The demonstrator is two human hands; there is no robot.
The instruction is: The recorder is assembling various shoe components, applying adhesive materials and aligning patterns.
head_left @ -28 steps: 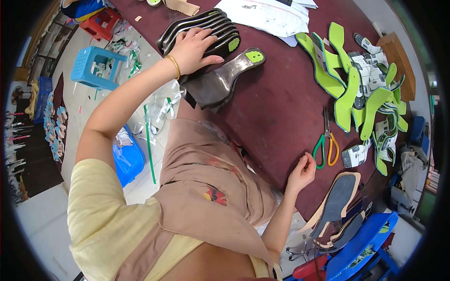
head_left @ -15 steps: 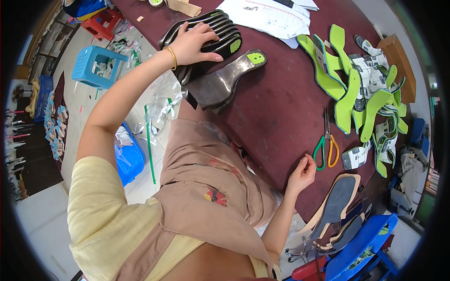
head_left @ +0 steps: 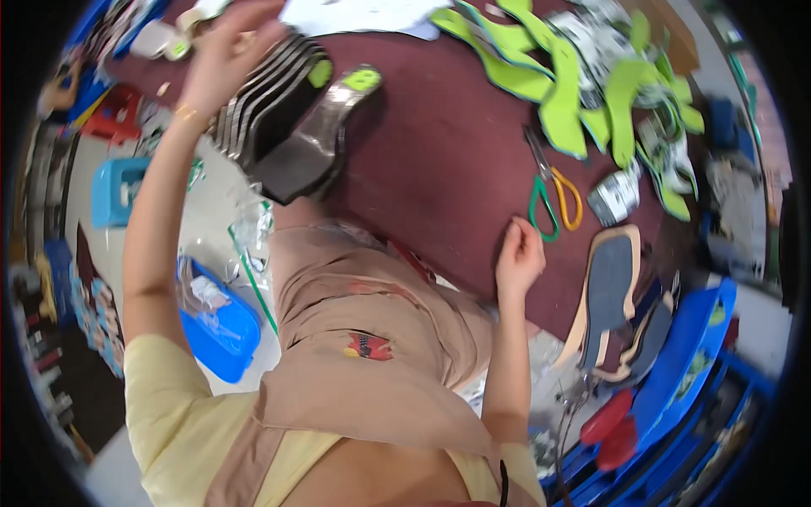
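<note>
My left hand (head_left: 232, 51), blurred by motion, reaches over the far left side of a row of dark glossy shoe soles (head_left: 269, 101); its fingers are too smeared to read. In front of the row, one more dark heeled sole (head_left: 308, 139) with a green patch at its toe lies on the maroon tabletop (head_left: 431, 127). My right hand (head_left: 519, 258) rests at the table's near edge, its fingers curled in with nothing visible in them. Close by it lie scissors (head_left: 549, 198) with one green and one yellow handle.
Lime-green insoles (head_left: 562, 101) and white strapped uppers pile at the right. Sheets of paper (head_left: 363, 15) lie at the far edge, pale shoe parts (head_left: 160, 40) at the far left. Grey-topped insoles (head_left: 610, 279) lie near right. A blue basin (head_left: 224, 329) and blue stool (head_left: 118, 190) stand on the floor.
My left hand has lifted off the row of soles and moved farther away, toward the far left. The view has shifted, while my right hand stays curled near the scissors.
</note>
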